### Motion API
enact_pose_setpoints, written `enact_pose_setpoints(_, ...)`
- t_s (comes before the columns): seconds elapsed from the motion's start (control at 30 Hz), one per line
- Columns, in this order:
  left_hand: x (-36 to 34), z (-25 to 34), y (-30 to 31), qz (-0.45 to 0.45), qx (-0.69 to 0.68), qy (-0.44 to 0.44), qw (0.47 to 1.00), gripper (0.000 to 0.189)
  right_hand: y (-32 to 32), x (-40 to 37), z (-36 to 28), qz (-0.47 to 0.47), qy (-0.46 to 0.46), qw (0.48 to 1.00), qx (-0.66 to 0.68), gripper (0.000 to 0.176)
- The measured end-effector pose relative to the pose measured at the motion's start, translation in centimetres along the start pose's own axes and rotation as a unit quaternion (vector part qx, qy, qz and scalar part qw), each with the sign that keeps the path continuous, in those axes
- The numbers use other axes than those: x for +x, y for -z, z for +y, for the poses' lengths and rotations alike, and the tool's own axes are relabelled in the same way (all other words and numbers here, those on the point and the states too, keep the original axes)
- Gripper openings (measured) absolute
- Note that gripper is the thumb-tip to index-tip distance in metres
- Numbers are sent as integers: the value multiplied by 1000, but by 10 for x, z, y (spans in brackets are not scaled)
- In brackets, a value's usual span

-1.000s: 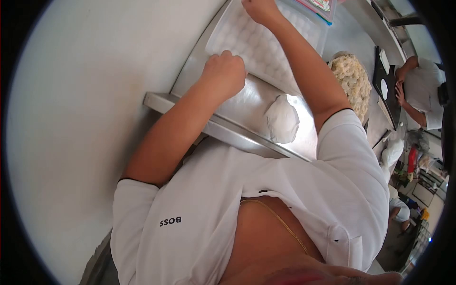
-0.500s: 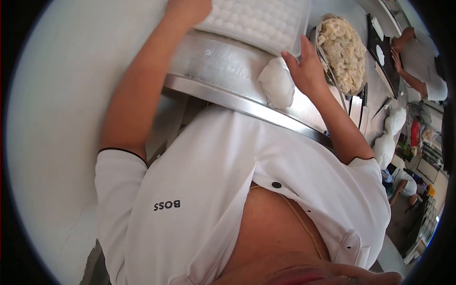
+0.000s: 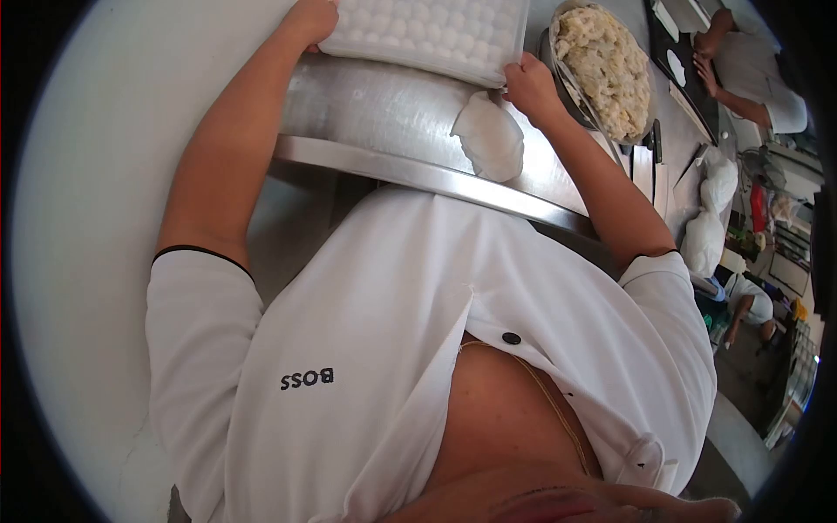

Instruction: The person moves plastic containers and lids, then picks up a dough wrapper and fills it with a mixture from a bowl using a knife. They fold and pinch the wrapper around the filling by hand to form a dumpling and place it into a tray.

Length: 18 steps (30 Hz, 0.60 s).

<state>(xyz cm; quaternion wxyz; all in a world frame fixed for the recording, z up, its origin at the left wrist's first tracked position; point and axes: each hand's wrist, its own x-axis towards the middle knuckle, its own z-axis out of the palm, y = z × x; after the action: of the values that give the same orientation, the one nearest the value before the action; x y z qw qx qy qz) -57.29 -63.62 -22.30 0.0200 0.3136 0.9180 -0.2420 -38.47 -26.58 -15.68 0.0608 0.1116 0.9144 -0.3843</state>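
A translucent plastic tray (image 3: 418,59) filled with rows of small white balls sits at the top of the view, over the steel table (image 3: 375,109). My left hand (image 3: 316,22) grips its left edge near the front corner. At the near right corner, my right hand (image 3: 529,87) has its fingers closed on the tray's rim. Just below that hand lies a crumpled, white, cloth-like piece (image 3: 490,138) on the steel. The tray's far side is cut off by the frame.
Right of the tray stands a metal bowl heaped with pale, lumpy filling (image 3: 603,74). Knives (image 3: 643,170) lie beside it, near a tied white plastic bag (image 3: 711,209). A co-worker (image 3: 754,78) has hands at a black board (image 3: 671,52). Another person (image 3: 748,301) is farther back.
My right hand was open beside the tray and now closes on its corner. In the view, tray, bowl and white piece have all shifted left and up.
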Motion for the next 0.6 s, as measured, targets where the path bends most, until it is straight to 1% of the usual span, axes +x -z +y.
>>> enact_pose_setpoints(0.03,-3,-1,17,2,1,-1,1000,31,0,0,0,2,0,1000,0,32)
enact_pose_setpoints(0.07,-10,-3,48,-59,-259,148,953,36,1,0,0,-5,-6,1000,22,31)
enact_pose_setpoints(0.1,-19,-1,69,-116,-495,280,815,43,2,0,1,-11,-13,999,43,30)
enact_pose_setpoints(0.13,-26,2,76,-112,-493,277,817,43,2,0,3,-7,-13,999,44,30)
enact_pose_setpoints(0.2,-37,7,86,-60,-557,283,779,48,0,0,9,9,7,999,47,34)
enact_pose_setpoints(0.23,-38,7,88,-59,-556,281,780,48,1,2,9,11,7,999,48,34)
enact_pose_setpoints(0.3,-40,8,94,-69,-551,274,785,46,4,1,12,-20,24,999,39,39)
enact_pose_setpoints(0.33,-40,8,97,-69,-549,269,788,46,8,-4,6,-16,20,999,42,39)
enact_pose_setpoints(0.4,-42,8,103,-90,-548,301,775,52,18,-17,-15,-60,-53,995,51,46)
enact_pose_setpoints(0.43,-46,8,107,-91,-546,299,777,52,20,-20,-14,-59,-55,995,53,46)
enact_pose_setpoints(0.5,-53,6,115,-91,-534,291,789,60,24,-26,-10,-59,-85,974,203,63)
enact_pose_setpoints(0.53,-52,3,117,-90,-532,289,791,60,32,-33,-15,-83,-86,971,206,64)
enact_pose_setpoints(0.57,-50,0,119,-79,-485,292,821,64,38,-38,-11,-82,-86,971,208,64)
enact_pose_setpoints(0.6,-48,-2,120,-69,-437,294,847,68,43,-43,-5,-98,-66,972,204,58)
